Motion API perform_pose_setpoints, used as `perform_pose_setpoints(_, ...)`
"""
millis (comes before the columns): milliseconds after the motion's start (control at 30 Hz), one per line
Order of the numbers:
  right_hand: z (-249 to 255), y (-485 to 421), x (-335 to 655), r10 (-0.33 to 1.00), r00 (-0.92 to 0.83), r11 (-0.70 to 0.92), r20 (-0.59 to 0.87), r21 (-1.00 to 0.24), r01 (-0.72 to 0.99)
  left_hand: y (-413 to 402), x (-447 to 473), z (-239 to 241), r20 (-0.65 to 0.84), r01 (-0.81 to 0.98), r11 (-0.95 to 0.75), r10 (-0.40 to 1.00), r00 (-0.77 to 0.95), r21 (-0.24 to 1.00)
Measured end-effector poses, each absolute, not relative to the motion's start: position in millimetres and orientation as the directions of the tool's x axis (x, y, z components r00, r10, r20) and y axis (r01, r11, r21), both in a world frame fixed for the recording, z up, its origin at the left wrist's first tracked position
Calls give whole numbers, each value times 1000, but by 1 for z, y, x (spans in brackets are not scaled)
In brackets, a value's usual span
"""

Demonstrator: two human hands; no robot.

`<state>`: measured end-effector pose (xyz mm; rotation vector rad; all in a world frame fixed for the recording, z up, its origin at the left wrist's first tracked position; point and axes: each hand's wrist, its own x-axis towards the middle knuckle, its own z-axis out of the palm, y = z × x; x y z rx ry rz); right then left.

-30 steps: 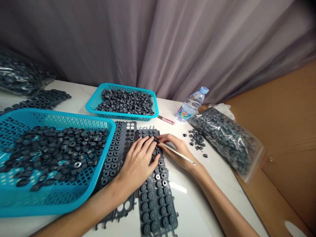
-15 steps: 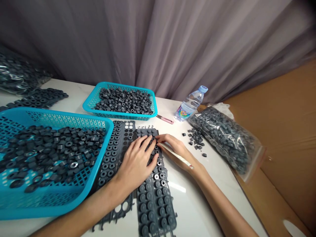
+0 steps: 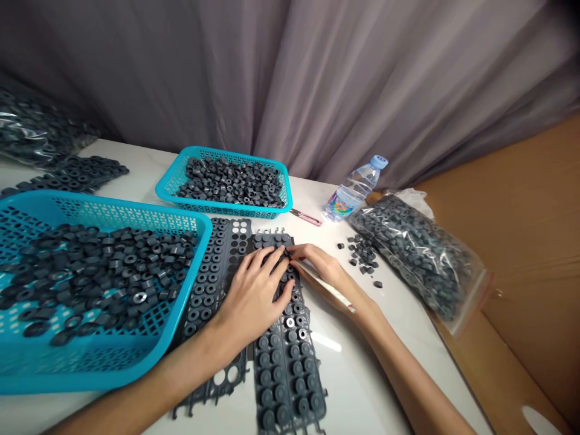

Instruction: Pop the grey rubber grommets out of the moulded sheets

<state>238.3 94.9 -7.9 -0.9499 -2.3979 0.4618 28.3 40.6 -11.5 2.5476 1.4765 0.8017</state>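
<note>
My left hand [image 3: 258, 287] lies with its fingers spread over a dark grey studded rubber mat [image 3: 290, 386], and its fingertips touch the far part of the mat. From the right, my right hand [image 3: 324, 266] comes in with its fingers closed around a slim white stick-like tool [image 3: 333, 293]. The tool's working tip is hidden at the fingers, right beside my left fingertips. Small grey rings fill part of the mat, and two show pale metallic centres. A second grey mat [image 3: 208, 281], with round holes and rows of rings, lies to the left, partly under my left forearm.
A large blue basket [image 3: 113, 214] of loose grey rings stands at left, a smaller blue basket [image 3: 222, 210] behind. A pink-handled cutter [image 3: 307, 217], a water bottle [image 3: 356, 187], loose grey pieces [image 3: 362, 251] and a filled plastic bag [image 3: 417, 254] lie at right.
The whole view has shifted slightly, with things appearing a little further right and up. Both hands stay at the same spot on the mat, with only slight finger movement.
</note>
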Motion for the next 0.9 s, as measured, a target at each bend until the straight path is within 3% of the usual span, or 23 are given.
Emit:
perform_pose_setpoints(233,-9,94,238,713,-611,694,344,-470,546,41,29,-13,398,785,-527,829,393,324)
perform_pose_setpoints(367,3,82,231,804,-512,583,302,-570,579,41,29,-13,395,784,-529,829,396,324)
perform_pose_setpoints(600,14,85,236,882,-225,469,414,-727,502,41,29,-14,386,780,-528,833,397,337)
perform_pose_setpoints(900,6,78,239,779,-494,614,385,-629,478,45,26,-16,367,740,-552,827,426,384)
